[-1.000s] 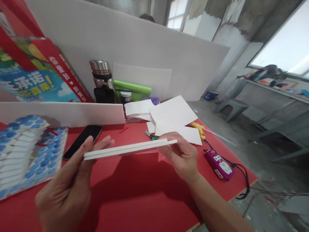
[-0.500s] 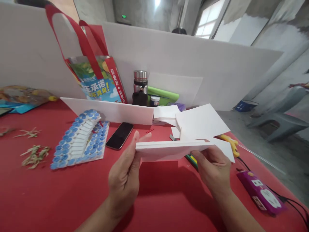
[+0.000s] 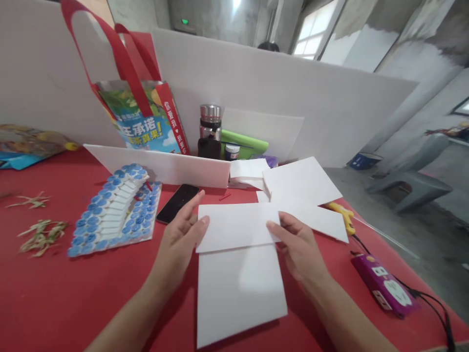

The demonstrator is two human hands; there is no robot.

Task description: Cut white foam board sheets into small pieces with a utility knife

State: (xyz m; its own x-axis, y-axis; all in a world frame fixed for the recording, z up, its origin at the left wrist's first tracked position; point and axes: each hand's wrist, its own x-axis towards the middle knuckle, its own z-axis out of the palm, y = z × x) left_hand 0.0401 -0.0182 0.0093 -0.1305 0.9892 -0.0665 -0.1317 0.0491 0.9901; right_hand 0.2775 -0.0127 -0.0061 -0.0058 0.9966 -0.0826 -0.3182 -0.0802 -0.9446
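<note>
In the head view, the small white board (image 3: 238, 227) is right of the phone (image 3: 178, 203) and nearer the wearer, overlapping the large white board (image 3: 240, 293). The right hand (image 3: 302, 244) pinches the small white board's right edge, thumb on top. The left hand (image 3: 176, 244) has its thumb on the left end, fingers spread; whether it grips firmly cannot be told. Behind the phone and to its left, a red-handled bag (image 3: 141, 122) reads "承诺" and "真果!", its red side "你爱我" with a heart. Well right of the phone sits a purple power socket (image 3: 384, 286), its markings unreadable.
</note>
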